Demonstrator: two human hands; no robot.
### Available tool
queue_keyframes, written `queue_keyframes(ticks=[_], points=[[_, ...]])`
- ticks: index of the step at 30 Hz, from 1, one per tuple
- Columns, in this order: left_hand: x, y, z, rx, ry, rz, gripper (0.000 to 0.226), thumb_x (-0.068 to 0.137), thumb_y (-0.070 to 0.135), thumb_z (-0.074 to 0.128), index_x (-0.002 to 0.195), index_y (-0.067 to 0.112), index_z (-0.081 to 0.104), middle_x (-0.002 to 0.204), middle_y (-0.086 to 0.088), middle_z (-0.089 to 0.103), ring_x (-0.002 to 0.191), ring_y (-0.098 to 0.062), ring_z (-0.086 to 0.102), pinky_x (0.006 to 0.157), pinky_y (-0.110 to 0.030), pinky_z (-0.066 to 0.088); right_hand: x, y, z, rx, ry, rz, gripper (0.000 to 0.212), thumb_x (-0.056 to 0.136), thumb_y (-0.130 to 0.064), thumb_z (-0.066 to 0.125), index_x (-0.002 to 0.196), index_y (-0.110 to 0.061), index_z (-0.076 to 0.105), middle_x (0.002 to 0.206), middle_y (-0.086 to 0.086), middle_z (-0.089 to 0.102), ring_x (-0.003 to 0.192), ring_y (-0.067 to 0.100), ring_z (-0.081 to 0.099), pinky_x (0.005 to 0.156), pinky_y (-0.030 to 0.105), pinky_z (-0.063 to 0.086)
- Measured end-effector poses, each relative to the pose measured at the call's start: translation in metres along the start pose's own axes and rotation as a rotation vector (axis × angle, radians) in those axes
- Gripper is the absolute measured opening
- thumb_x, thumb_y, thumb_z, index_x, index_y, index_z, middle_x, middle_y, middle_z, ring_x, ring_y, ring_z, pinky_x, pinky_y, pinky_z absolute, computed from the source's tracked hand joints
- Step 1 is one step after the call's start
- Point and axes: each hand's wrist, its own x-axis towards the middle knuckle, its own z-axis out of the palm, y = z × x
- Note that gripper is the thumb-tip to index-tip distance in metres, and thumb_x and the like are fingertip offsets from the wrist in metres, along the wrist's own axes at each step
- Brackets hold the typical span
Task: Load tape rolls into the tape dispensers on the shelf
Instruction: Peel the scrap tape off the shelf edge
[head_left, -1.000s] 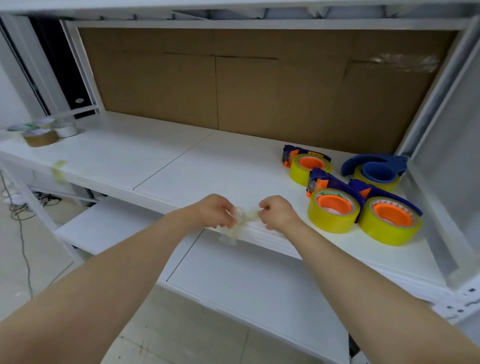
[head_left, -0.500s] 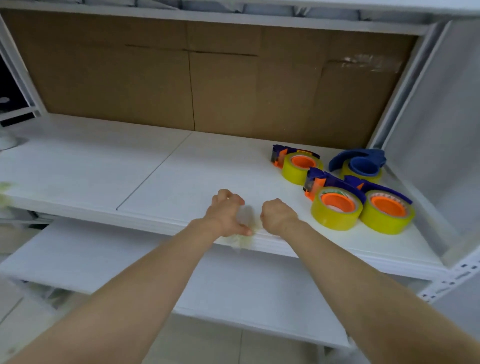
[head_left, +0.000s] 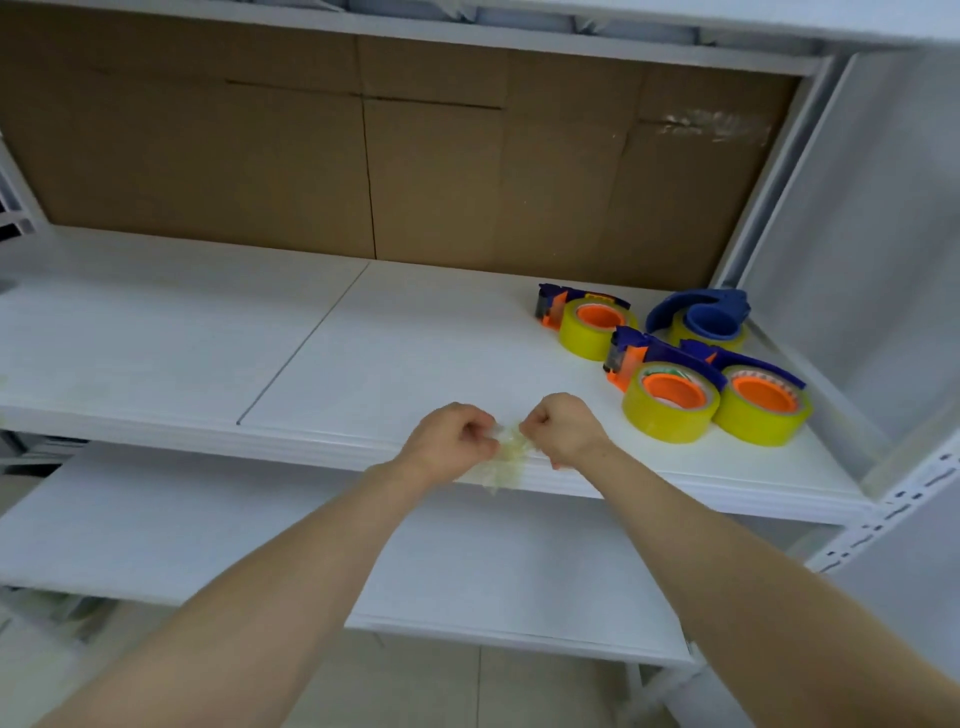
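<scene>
**Both hands on a crumpled tape scrap**

Left hand (head_left: 448, 441) and right hand (head_left: 563, 428) have fingers pinched shut on a wad of clear tape (head_left: 506, 457) at the shelf (head_left: 363, 364) front edge. Four loaded tape dispensers (head_left: 665, 384) sit far right.

Four tape dispensers (head_left: 670, 358) cluster at the shelf's (head_left: 363, 364) right end, before the cardboard backing (head_left: 415, 156).

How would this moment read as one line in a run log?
hands: left hand and right hand pinch crumpled tape scrap | place: shelf front edge | dispensers: untouched
</scene>
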Motion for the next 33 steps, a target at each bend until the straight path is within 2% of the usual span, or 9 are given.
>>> queue_keyframes(ticks=[4,7,10,16,19,22,26,29,33], points=[[-0.002,0.002,-0.006,-0.047,-0.053,0.036,0.065,0.077,0.016,0.075,0.135,0.014,0.046,0.115,0.000,0.049,0.097,-0.011,0.045,0.084,-0.016,0.034,-0.026,-0.008,0.001,0.005,0.046,-0.263,0.015,0.093,-0.016,0.050,0.097,-0.006,0.060,0.093,0.008,0.062,0.084,0.022,0.054,0.073,0.028,0.042],[-0.006,0.007,-0.004,-0.030,-0.084,0.151,0.037,0.080,0.012,0.073,0.115,0.005,0.064,0.102,-0.005,0.058,0.086,-0.008,0.052,0.078,-0.018,0.037,-0.041,-0.007,-0.001,-0.092,0.023,-0.367,0.018,0.095,-0.019,0.048,0.105,-0.006,0.058,0.105,0.009,0.063,0.094,0.024,0.056,0.078,0.028,0.040],[-0.012,0.007,-0.005,-0.043,-0.106,0.174,0.018,0.080,0.013,0.073,0.095,0.003,0.073,0.086,-0.006,0.068,0.058,0.010,0.055,0.062,-0.004,0.038,-0.053,0.002,-0.002,-0.006,0.016,-0.367,0.017,0.095,-0.020,0.051,0.102,-0.006,0.059,0.101,0.009,0.064,0.085,0.017,0.052,0.074,0.025,0.040],[-0.026,0.006,-0.022,0.122,-0.264,0.187,0.016,0.079,0.019,0.074,0.091,0.009,0.075,0.074,0.006,0.066,0.061,0.004,0.054,0.068,-0.015,0.043,-0.070,0.003,0.004,0.251,-0.163,-0.287,0.010,0.089,-0.017,0.061,0.081,-0.016,0.056,0.068,-0.006,0.053,0.043,0.003,0.049,0.045,0.013,0.040],[-0.030,0.011,-0.041,0.097,-0.342,0.161,0.010,0.077,0.015,0.076,0.086,0.010,0.075,0.068,0.009,0.065,0.060,0.002,0.055,0.070,-0.020,0.045,-0.074,-0.001,0.002,0.369,-0.217,-0.254,0.011,0.087,-0.015,0.064,0.077,-0.016,0.060,0.059,-0.004,0.053,0.046,0.017,0.048,0.044,0.020,0.042],[-0.033,0.026,-0.054,0.051,-0.424,0.127,0.011,0.077,0.010,0.075,0.087,0.007,0.074,0.067,0.008,0.066,0.065,-0.004,0.056,0.070,-0.016,0.045,-0.079,-0.005,-0.008,0.579,-0.250,-0.223,0.010,0.086,-0.006,0.064,0.078,-0.012,0.062,0.052,-0.003,0.051,0.046,0.013,0.045,0.040,0.022,0.042],[-0.031,0.042,-0.054,0.002,-0.447,0.116,0.006,0.078,0.005,0.073,0.084,0.006,0.073,0.068,0.006,0.065,0.065,-0.008,0.053,0.054,-0.010,0.042,-0.087,0.009,-0.027,0.955,-0.040,-0.099,0.008,0.089,-0.006,0.059,0.082,-0.009,0.060,0.064,0.004,0.047,0.045,0.008,0.042,0.037,0.020,0.037],[-0.034,0.059,-0.056,-0.055,-0.466,0.129,0.004,0.079,0.006,0.071,0.077,0.010,0.072,0.069,0.003,0.065,0.066,-0.012,0.053,0.059,-0.019,0.045,-0.090,0.023,-0.034,1.027,0.015,-0.074,0.009,0.089,-0.002,0.057,0.095,-0.008,0.061,0.081,0.009,0.056,0.062,0.014,0.055,0.047,0.023,0.045],[-0.036,0.096,-0.074,-0.153,-0.331,0.208,0.011,0.081,0.011,0.071,0.086,0.001,0.071,0.062,0.003,0.061,0.054,-0.003,0.052,0.053,-0.017,0.044,-0.096,0.008,-0.020,1.172,-0.280,-0.192,0.063,0.064,0.018,0.049,0.122,-0.005,0.051,0.117,0.011,0.060,0.101,0.025,0.063,0.085,0.034,0.054]])
